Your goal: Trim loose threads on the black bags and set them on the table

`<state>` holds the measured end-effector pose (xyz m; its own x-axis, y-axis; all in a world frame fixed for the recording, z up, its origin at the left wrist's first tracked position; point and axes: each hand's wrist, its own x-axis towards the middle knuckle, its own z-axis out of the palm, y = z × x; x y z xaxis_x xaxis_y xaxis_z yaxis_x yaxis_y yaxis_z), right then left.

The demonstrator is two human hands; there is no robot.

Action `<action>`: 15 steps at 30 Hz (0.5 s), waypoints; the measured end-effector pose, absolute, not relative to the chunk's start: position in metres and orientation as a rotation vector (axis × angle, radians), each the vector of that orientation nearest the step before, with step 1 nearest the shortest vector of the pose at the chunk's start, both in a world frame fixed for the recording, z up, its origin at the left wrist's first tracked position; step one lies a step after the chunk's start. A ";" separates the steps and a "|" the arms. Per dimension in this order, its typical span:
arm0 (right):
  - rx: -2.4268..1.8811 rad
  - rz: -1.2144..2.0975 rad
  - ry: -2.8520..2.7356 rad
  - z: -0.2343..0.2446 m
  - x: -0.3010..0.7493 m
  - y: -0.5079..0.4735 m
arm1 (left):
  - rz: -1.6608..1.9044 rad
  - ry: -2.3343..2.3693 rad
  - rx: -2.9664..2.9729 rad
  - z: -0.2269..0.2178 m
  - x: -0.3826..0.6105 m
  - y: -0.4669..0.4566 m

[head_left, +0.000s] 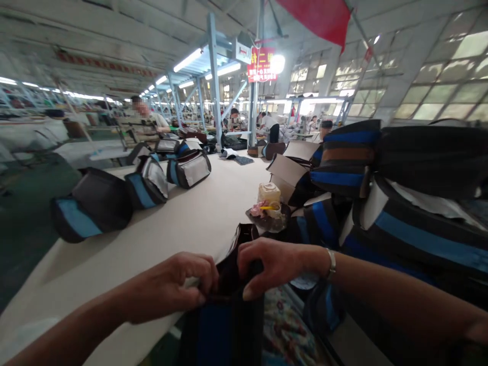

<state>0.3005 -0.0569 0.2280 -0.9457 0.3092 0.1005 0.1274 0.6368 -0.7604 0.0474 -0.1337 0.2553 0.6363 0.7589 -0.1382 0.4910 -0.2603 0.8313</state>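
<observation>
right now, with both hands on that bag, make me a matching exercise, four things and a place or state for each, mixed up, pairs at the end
Column one:
1. bracelet
2. red cloth
3. nearest bag
4. pile of bags

Column two:
A. with the left hand and right hand at its top edge
B. stacked up on the right side
C. pale, worn just behind the right hand
D. high up, above the windows' level

Pairs: 1-C, 2-D, 3-A, 4-B
</observation>
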 end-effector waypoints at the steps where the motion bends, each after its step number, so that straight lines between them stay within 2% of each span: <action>1: -0.293 1.229 -2.596 0.214 0.299 -0.059 | 0.359 1.020 1.874 0.249 0.045 -0.142; 5: -0.131 1.145 -2.494 0.186 0.287 -0.074 | 0.339 1.167 1.850 0.244 0.045 -0.165; 15: -0.154 1.116 -2.401 0.200 0.290 -0.090 | 0.464 1.160 1.845 0.228 0.069 -0.170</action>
